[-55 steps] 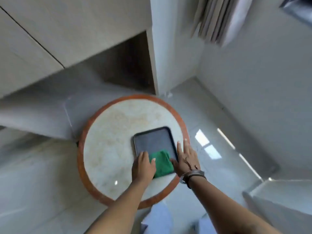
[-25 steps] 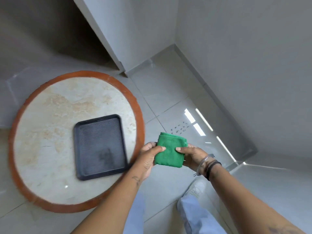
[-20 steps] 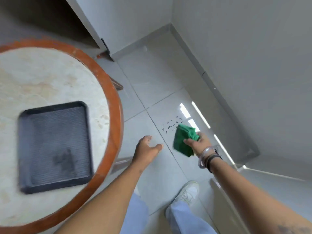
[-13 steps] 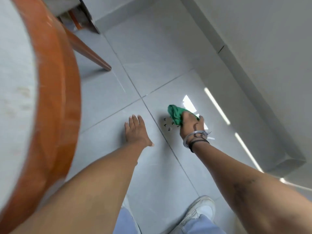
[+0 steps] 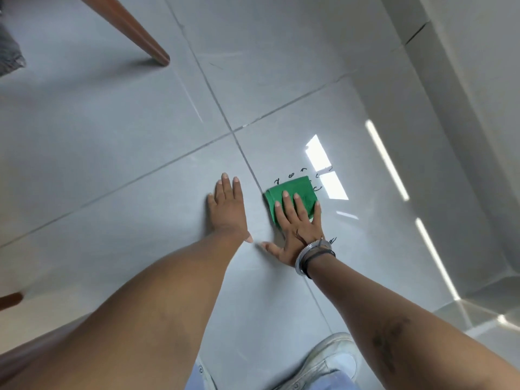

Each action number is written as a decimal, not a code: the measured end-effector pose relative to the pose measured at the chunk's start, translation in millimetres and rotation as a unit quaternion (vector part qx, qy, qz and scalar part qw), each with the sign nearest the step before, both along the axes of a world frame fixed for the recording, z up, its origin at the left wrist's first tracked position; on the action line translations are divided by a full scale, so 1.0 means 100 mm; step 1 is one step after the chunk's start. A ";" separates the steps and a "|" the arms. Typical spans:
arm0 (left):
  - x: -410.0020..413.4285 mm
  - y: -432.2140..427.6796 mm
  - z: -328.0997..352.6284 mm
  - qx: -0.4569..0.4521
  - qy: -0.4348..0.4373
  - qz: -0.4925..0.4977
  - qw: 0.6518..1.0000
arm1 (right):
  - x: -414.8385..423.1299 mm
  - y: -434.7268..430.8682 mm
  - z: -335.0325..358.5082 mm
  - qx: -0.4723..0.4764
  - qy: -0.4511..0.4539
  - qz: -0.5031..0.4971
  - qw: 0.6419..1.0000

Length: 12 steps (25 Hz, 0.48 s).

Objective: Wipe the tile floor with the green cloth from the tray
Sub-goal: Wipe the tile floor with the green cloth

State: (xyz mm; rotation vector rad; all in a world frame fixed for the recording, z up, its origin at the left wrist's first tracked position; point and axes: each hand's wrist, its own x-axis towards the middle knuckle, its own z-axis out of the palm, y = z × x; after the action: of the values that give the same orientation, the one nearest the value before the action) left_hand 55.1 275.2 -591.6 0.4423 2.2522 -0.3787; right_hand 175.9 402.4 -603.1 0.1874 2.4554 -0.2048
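Observation:
The folded green cloth [image 5: 298,190] lies flat on the grey tile floor [image 5: 140,142], just right of a grout line. My right hand [image 5: 295,229] presses down on it with fingers spread over its near half. Small black scribble marks [image 5: 304,171] show on the tile around the cloth's far and right edges, and one by my wrist. My left hand [image 5: 228,209] rests palm-down on the neighbouring tile, left of the cloth, holding nothing. The tray is out of view.
A wooden table leg [image 5: 138,32] slants down to the floor at upper left, and another wooden piece [image 5: 9,301] shows at the left edge. A white skirting and wall [image 5: 450,94] run along the right. My white shoe [image 5: 332,358] is at the bottom.
I lifted the cloth off the tray with both hands, then crouched. My right hand carried it down to the marked tile and flattened onto it; my left hand settled on the floor.

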 end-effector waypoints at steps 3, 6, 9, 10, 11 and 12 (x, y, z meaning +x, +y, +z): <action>0.01 0.01 0.00 -0.006 0.006 0.000 1.000 | -0.07 0.24 0.04 -0.003 -0.009 0.122 0.992; 0.01 0.03 -0.02 -0.013 -0.003 -0.004 1.000 | -0.63 0.63 0.01 0.035 -0.007 0.073 0.997; 0.00 0.03 -0.05 -0.024 0.005 -0.006 1.000 | -0.82 1.13 -0.06 0.085 0.000 -0.157 0.984; -0.01 0.04 -0.07 -0.028 0.002 -0.010 1.000 | -0.70 1.23 -0.05 0.101 -0.001 -0.165 0.981; -0.01 0.06 -0.09 -0.033 0.001 -0.014 0.999 | -0.54 1.26 -0.03 0.107 -0.005 -0.165 0.981; 0.02 0.07 -0.09 -0.041 0.001 -0.013 0.999 | -0.34 1.16 0.00 0.095 -0.010 -0.163 0.982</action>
State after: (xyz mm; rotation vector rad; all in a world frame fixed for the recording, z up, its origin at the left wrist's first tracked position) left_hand 56.9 282.2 -600.5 0.4298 2.2254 -0.4836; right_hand 142.1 518.0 -603.5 0.6744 2.4111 -0.1085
